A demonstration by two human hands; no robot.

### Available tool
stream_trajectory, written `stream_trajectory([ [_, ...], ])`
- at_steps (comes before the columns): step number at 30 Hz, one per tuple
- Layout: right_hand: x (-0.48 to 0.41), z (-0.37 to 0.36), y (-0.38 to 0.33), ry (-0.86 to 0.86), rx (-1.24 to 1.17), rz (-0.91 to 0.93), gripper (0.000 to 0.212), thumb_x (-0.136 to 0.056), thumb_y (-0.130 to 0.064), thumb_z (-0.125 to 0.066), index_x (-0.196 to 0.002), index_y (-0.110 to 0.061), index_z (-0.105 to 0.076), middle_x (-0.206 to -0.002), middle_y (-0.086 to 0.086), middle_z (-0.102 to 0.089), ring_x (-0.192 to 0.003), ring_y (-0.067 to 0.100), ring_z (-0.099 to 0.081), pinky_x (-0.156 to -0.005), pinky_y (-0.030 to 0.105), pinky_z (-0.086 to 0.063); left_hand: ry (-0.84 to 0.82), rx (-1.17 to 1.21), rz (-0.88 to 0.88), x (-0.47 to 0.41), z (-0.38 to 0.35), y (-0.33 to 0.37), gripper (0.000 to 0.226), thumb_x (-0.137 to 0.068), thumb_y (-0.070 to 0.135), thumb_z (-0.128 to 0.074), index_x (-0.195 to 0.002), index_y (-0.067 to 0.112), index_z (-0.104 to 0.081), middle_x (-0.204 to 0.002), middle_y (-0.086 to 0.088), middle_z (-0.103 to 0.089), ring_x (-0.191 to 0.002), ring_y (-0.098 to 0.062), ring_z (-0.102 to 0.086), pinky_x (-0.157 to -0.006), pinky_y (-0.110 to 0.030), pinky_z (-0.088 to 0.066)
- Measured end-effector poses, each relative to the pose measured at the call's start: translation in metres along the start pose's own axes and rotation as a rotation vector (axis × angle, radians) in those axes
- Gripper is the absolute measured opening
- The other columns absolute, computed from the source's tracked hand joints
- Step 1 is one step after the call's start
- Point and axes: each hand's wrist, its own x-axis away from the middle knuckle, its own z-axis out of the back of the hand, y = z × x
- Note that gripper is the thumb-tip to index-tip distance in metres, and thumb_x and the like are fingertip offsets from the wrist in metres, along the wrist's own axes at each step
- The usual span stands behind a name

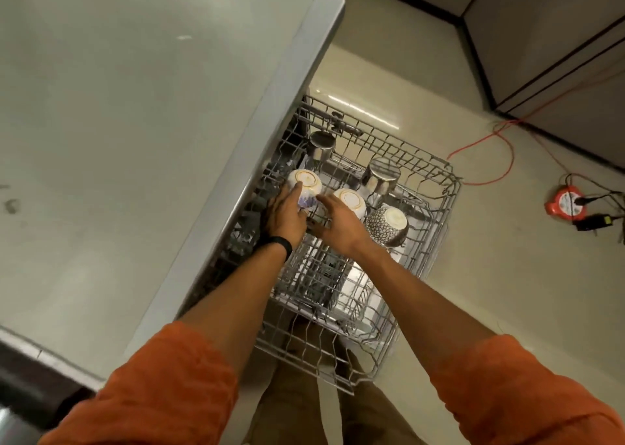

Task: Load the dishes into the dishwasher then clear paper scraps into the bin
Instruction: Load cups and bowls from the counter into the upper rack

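Note:
The dishwasher's upper wire rack [436,187] is pulled out over the floor. Upside down in it stand a white cup with a blue flower pattern [306,180], a second white cup [351,201], a dark patterned bowl [389,224] and two steel tumblers [321,143] [380,174]. My left hand [285,216] holds the flowered cup by its side, fingers laid along it. My right hand [341,226] hovers with spread fingers just in front of the second white cup, its fingertips near the flowered cup, holding nothing.
A grey countertop [135,123] fills the left, its edge overhanging the rack. The lower rack [341,360] juts out near my legs. An orange cable [507,160] and a red power strip reel [566,204] lie on the tiled floor at right, by dark cabinets [558,55].

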Motion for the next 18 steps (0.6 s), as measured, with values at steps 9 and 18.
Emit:
stream_trajectory([
  [9, 0.105, 0.043, -0.024, 0.042, 0.031, 0.178, 0.056, -0.093, -0.011, -0.068, -0.146, -0.013, -0.051, -0.145, 0.007, -0.055, -0.130, 0.023, -0.054, -0.099, 0.023, -0.038, 0.130, 0.007, -0.173, 0.127, 0.039, 0.028, 0.048, -0.100, 0.022, -0.057, -0.146, 0.030, -0.050, -0.152, 0.004, -0.050, -0.136, -0.023, -0.049, -0.109, -0.047, -0.045],
  [18, 0.175, 0.044, -0.095, 0.063, -0.037, 0.440, 0.041, -0.095, -0.015, -0.066, -0.136, -0.019, -0.060, -0.132, 0.002, -0.062, -0.115, 0.016, -0.060, -0.097, 0.030, -0.049, 0.447, -0.003, -0.205, 0.239, 0.106, 0.020, 0.040, -0.107, 0.030, -0.048, -0.146, 0.024, -0.052, -0.146, 0.002, -0.057, -0.132, -0.020, -0.051, -0.110, -0.035, -0.042],
])
